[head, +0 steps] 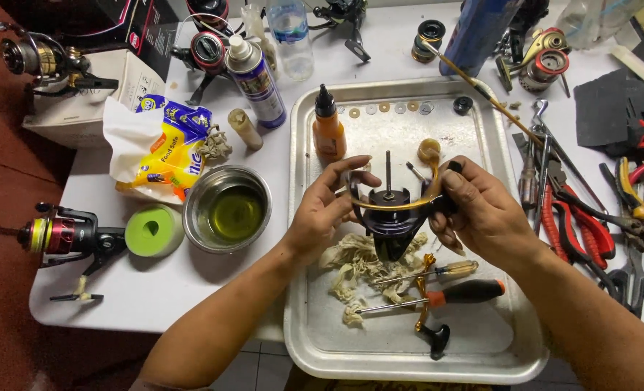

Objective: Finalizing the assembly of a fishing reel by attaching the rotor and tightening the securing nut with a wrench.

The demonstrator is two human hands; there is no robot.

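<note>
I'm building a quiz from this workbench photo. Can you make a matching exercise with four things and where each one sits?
Things:
1. orange dropper bottle
2. steel bowl
3. pliers
4. reel body

Places:
A. on the table left of the tray
B. held between left hand and right hand
C. upright in the tray's far left corner
D. on the table right of the tray

Pairs: 1-C, 2-A, 3-D, 4-B

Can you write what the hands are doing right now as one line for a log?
left hand: grips fishing reel | right hand: grips reel's other side | under: rag, screwdrivers, metal tray
</note>
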